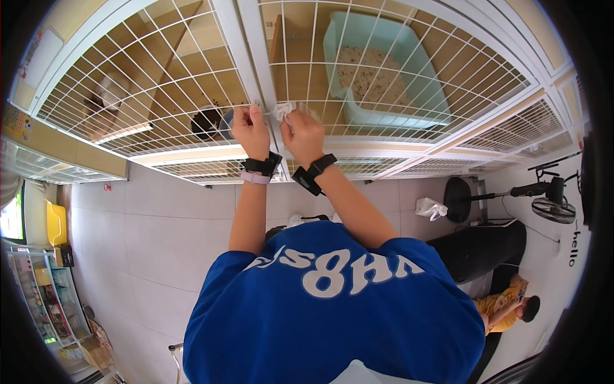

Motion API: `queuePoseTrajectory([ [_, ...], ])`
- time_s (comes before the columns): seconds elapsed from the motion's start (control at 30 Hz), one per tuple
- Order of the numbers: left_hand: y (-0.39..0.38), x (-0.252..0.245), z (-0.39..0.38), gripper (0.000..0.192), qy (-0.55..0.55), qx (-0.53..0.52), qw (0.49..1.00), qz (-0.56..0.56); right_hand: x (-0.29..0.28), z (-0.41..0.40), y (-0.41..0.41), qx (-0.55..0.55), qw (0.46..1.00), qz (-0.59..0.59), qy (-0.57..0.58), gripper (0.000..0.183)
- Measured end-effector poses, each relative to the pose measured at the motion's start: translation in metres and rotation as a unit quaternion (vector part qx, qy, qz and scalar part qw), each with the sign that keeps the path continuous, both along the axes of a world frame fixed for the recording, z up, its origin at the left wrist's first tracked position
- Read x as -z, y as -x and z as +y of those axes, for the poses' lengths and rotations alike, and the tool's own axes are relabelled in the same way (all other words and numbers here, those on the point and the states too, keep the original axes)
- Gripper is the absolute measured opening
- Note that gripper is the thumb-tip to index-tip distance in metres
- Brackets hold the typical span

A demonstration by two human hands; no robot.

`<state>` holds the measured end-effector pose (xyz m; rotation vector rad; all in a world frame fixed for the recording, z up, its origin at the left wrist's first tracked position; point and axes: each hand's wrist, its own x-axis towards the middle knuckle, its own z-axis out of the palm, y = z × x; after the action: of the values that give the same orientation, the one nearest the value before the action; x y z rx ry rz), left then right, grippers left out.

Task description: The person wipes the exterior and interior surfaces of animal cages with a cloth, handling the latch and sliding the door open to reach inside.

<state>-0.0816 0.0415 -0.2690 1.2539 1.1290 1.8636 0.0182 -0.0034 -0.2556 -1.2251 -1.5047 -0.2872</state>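
Note:
My left hand (252, 128) has its fingers curled at the edge of a white wire cage door (192, 62), beside a small metal latch (266, 114). Exactly which part the fingertips grip is hidden. In my right hand (304, 132) is a crumpled white tissue or wipe (285, 111), pinched against the neighbouring door's frame. Behind the left door are a dark bowl (206, 122) with scattered brown pellets and a blue-grey round container (227, 123). A brown and white cat (112, 93) seems to rest further left. Behind the right mesh is a pale green litter box (398, 117) holding litter (374, 77).
Grey floor tiles (168, 240) lie below the cages. At right stand a pedestal fan (551, 206) and a white plastic bag (430, 209). A seated person in yellow (501, 305) is at lower right. Stocked shelves (53, 297) and a yellow bin (56, 223) stand left.

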Motion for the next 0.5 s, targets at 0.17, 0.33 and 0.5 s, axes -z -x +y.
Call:
queuePoseTrajectory([
  [0.17,0.004,0.005,0.003,0.027,0.005,0.011,0.999,0.040,0.021,-0.002,0.000,0.005,0.999,-0.008,0.041,0.013],
  [0.33,0.001,0.001,0.002,0.026,0.004,0.004,1.000,-0.009,0.034,-0.003,-0.002,0.006,0.998,-0.028,0.060,0.013],
  [0.5,-0.002,-0.002,0.001,0.026,0.006,0.001,1.000,-0.006,0.039,-0.007,-0.003,0.003,0.998,-0.020,0.067,0.012],
])
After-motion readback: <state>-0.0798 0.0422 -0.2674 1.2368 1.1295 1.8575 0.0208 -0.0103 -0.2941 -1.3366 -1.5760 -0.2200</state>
